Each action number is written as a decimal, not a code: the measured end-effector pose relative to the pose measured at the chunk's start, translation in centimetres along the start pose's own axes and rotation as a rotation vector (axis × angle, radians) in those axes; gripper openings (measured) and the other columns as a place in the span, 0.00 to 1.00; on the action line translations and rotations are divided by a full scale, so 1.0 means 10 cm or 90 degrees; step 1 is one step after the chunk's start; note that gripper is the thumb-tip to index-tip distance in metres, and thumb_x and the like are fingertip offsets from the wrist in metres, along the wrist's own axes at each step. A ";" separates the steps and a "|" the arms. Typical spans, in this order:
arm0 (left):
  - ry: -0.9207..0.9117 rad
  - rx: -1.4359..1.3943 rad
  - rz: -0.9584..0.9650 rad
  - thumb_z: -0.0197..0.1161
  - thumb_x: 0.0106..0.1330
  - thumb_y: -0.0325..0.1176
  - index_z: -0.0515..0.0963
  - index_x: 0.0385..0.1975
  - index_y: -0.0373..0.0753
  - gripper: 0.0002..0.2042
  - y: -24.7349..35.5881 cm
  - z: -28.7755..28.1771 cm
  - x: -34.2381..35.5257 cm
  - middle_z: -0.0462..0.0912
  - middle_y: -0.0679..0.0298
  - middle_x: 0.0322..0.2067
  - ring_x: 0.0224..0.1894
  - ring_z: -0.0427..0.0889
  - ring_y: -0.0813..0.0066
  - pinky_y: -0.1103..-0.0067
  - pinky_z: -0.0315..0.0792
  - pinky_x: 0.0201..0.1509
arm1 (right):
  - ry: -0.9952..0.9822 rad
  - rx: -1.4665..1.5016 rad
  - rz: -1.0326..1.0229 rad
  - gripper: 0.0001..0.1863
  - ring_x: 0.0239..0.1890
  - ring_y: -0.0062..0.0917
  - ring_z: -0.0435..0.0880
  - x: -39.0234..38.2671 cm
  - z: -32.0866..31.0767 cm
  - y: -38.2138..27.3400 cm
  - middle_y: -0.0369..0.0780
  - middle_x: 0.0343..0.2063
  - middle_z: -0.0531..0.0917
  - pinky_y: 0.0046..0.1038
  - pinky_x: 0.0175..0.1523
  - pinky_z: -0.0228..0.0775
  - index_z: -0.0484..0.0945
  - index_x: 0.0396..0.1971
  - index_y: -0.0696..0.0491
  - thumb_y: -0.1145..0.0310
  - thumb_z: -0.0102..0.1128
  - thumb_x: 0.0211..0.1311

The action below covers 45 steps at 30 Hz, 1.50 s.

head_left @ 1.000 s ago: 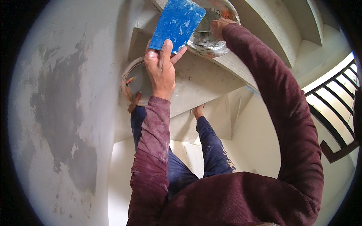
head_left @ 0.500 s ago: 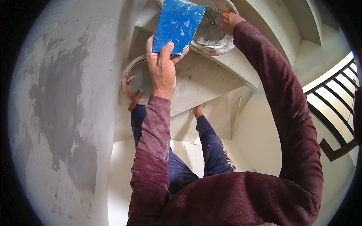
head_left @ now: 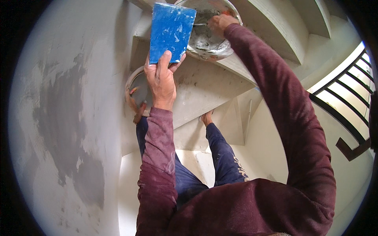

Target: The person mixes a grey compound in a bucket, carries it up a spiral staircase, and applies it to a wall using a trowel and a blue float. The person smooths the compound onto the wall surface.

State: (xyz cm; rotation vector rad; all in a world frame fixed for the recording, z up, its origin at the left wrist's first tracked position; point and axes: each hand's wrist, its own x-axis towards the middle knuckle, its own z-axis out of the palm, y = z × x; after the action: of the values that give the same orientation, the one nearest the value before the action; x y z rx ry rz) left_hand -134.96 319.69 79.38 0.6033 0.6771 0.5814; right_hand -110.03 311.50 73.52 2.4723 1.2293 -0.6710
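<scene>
My left hand holds a blue plastic board by its near edge, thumb on top; white and grey smears of paste mark its face. Just right of the board, a round basin with grey paste inside sits on a stair step. My right hand is over the basin, its fingers closed around a tool with an orange handle. A thin pale blade edge shows between that hand and the board; the rest of the tool is hidden or blurred.
On the left rises a wall with a darker grey patch. A second round container holding tools stands by my leg on the step. More stairs curve up at right, with a black railing beyond.
My right hand has moved left over the basin, toward the board, and a blade edge now shows. The board is slightly farther left and more upright in my left hand.
</scene>
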 end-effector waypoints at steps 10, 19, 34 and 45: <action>0.016 0.021 0.003 0.53 0.59 0.26 0.70 0.42 0.34 0.11 0.03 0.06 0.00 0.76 0.60 0.37 0.36 0.78 0.74 0.74 0.79 0.40 | -0.013 -0.069 -0.077 0.11 0.38 0.35 0.80 -0.16 -0.36 0.08 0.42 0.28 0.81 0.34 0.45 0.71 0.79 0.32 0.48 0.62 0.52 0.52; 0.019 0.036 0.006 0.56 0.59 0.26 0.69 0.43 0.34 0.12 0.01 0.02 0.01 0.76 0.60 0.38 0.36 0.78 0.73 0.74 0.79 0.40 | -0.113 -0.149 -0.193 0.12 0.39 0.36 0.79 -0.22 -0.30 -0.01 0.43 0.31 0.80 0.34 0.43 0.71 0.78 0.33 0.49 0.64 0.49 0.52; 0.017 0.080 0.020 0.56 0.61 0.28 0.69 0.44 0.34 0.13 0.01 -0.01 0.03 0.76 0.60 0.38 0.36 0.78 0.74 0.75 0.78 0.39 | -0.040 0.053 -0.241 0.12 0.25 0.26 0.79 0.36 0.28 0.71 0.38 0.26 0.79 0.29 0.32 0.71 0.76 0.30 0.53 0.62 0.50 0.51; 0.002 0.105 0.023 0.55 0.62 0.27 0.68 0.47 0.34 0.14 0.02 0.02 0.01 0.75 0.59 0.42 0.40 0.77 0.70 0.70 0.77 0.43 | -0.127 0.459 -0.273 0.16 0.13 0.10 0.69 -0.13 0.05 0.79 0.32 0.17 0.75 0.16 0.14 0.59 0.76 0.36 0.52 0.55 0.48 0.61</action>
State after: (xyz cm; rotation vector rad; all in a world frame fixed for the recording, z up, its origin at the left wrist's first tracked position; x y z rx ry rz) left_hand -134.76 319.80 79.59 0.7699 0.7231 0.5634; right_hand -104.48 305.80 74.22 2.5570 1.6691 -1.6848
